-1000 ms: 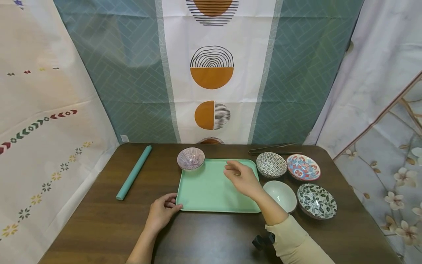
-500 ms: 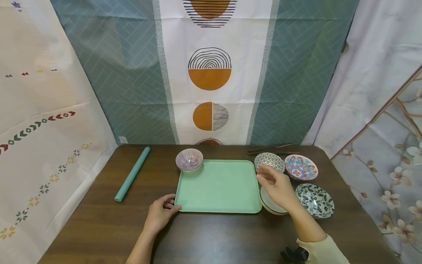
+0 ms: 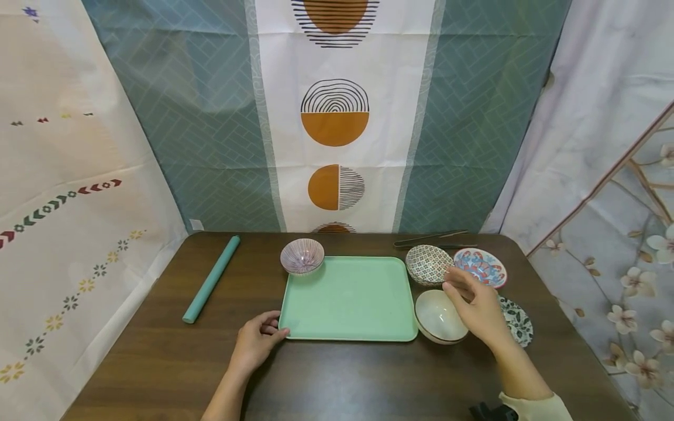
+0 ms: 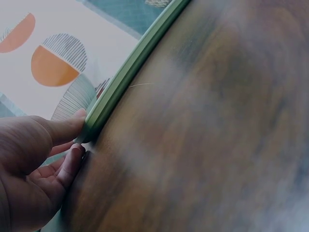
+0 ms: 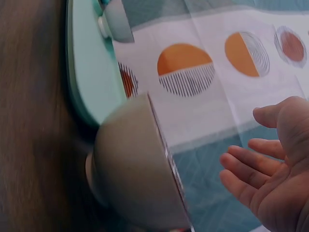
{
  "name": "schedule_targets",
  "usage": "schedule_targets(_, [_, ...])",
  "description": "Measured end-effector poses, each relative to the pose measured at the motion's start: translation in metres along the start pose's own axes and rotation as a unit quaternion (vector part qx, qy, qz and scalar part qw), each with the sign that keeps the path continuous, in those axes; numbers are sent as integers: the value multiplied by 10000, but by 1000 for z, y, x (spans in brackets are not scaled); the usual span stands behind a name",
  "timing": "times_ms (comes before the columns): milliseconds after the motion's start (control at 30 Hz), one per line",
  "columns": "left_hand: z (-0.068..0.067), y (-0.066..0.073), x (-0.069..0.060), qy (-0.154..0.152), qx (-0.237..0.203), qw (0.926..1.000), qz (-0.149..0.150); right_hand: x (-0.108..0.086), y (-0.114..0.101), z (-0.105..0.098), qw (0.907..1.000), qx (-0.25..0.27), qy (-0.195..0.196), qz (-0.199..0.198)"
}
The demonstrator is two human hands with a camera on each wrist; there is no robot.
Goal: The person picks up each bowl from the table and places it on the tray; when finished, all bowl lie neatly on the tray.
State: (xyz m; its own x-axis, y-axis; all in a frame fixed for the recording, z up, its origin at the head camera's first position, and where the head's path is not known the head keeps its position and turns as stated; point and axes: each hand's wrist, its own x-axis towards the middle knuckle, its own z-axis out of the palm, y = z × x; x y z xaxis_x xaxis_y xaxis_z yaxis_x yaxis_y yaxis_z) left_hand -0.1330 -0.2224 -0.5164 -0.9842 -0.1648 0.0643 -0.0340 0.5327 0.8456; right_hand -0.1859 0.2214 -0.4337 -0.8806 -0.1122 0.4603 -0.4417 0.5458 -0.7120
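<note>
A mint green tray lies on the brown table. At its front left corner my left hand pinches the rim; in the left wrist view, thumb and fingers of that hand meet at the tray's edge. My right hand hovers above the bowls on the right, holding nothing, its fingers relaxed. Beneath and left of it is the white bowl, beside the tray. The right wrist view has this bowl close up, apart from my right hand.
A purple-striped bowl stands at the tray's back left corner. On the right are a patterned bowl, a red-and-blue bowl and a leaf-patterned bowl. Dark tongs lie behind them. A teal roll lies at left.
My right hand has moved right, from above the tray, past the white bowl, toward the leaf-patterned bowl. My left hand has stayed at the tray's corner.
</note>
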Motion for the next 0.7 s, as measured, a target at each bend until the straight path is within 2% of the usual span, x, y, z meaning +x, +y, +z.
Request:
schedule_targets(233, [-1,1,0,-7,24,10000,-37,-10,10,-18,9994,-226,103,245])
schedule_targets(433, [-1,2,0,-3,-3,10000,-32,-13,23,-35,9973,-510,425,317])
schedule_targets(700, [-1,1,0,-22,-9,10000,-27,-24,47,-59,9901,-1011,755,622])
